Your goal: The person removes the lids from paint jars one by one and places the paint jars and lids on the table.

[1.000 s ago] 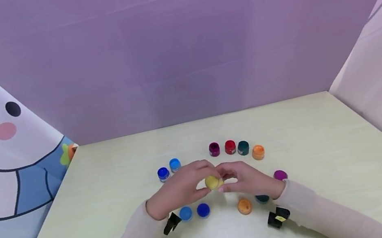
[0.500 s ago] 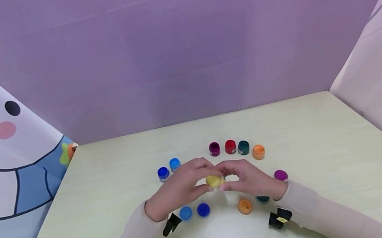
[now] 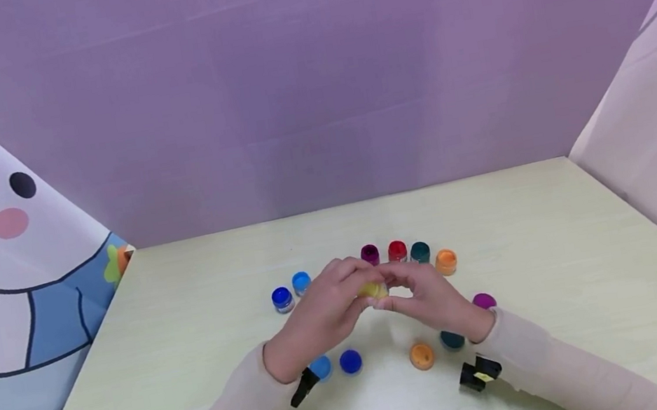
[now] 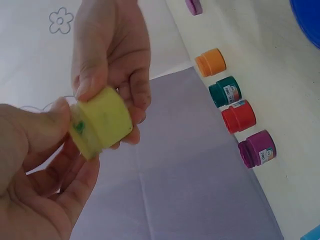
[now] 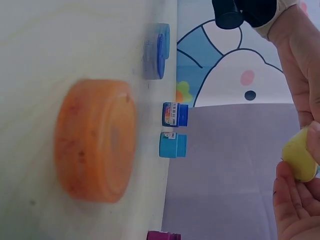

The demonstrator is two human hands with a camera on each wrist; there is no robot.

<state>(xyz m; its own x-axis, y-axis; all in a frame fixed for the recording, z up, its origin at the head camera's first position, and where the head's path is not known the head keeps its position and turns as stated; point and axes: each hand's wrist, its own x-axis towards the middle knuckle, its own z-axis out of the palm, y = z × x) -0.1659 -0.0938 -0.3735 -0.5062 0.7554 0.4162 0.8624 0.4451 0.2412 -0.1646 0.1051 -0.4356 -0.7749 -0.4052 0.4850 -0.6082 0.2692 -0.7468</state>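
Note:
Both hands meet above the middle of the table around a small yellow paint jar (image 4: 111, 116). My right hand (image 3: 434, 295) grips the jar's body between thumb and fingers. From the other side, my left hand (image 3: 325, 312) pinches the yellow lid (image 4: 84, 131), which sits against the jar's mouth and has a green smear. The left wrist view shows the jar lying sideways between the two hands. In the head view, fingers cover much of it. Whether the lid is fully seated, I cannot tell.
Behind the hands stand lidless jars: purple (image 3: 370, 254), red (image 3: 397, 250), green (image 3: 420, 252) and orange (image 3: 446, 261). Dark blue (image 3: 282, 300) and light blue (image 3: 301, 283) jars are left. Nearer lie light blue (image 3: 322, 367), dark blue (image 3: 350, 362), orange (image 3: 422, 356), green (image 3: 452, 340) and magenta (image 3: 484, 301) lids.
Both hands have shifted slightly away from the body and to the right with the yellow jar and lid. The left hand's fingers now cover more of the lid.

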